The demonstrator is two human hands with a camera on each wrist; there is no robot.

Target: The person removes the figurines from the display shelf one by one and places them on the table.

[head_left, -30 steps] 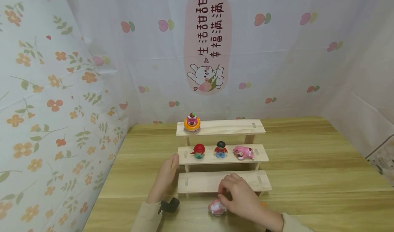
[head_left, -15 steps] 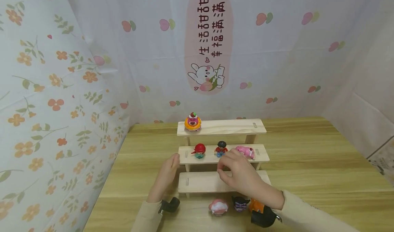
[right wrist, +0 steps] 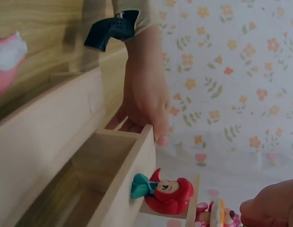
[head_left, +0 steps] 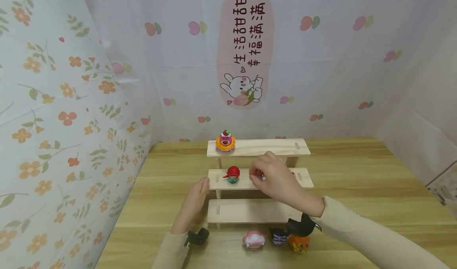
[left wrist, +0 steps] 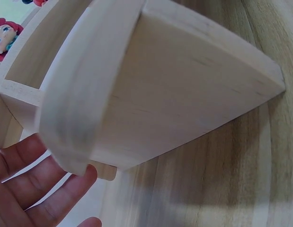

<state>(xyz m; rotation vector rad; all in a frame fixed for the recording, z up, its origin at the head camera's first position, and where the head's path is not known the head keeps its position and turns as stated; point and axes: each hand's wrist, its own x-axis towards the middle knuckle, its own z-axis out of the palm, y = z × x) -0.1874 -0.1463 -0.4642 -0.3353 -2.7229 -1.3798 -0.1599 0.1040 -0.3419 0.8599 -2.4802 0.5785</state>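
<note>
A three-tier wooden display shelf (head_left: 250, 211) stands on the table. My left hand (head_left: 194, 197) grips the left end of its middle tier; in the right wrist view, thumb and fingers lie on opposite sides of the board. My right hand (head_left: 276, 179) is at the middle tier, thumb and fingers curled round the black-haired toy figure (head_left: 260, 175), whose red and blue body peeks through the gap while its head is hidden. Left of it sits a red-haired figure (head_left: 233, 174). A pink bear figure (head_left: 294, 174) is mostly hidden behind the right hand.
On the top tier's left end sits a bear in an orange ring (head_left: 225, 142). Before the shelf stand a pink-and-white figure (head_left: 254, 240), a black-and-purple one (head_left: 278, 236) and an orange one (head_left: 299, 243). Patterned cloth (head_left: 171, 43) hangs behind and at the left.
My right hand has moved up from beside the pink-and-white figure, past the lowest tier, to the black-haired figure. My left hand stays at the shelf's left end.
</note>
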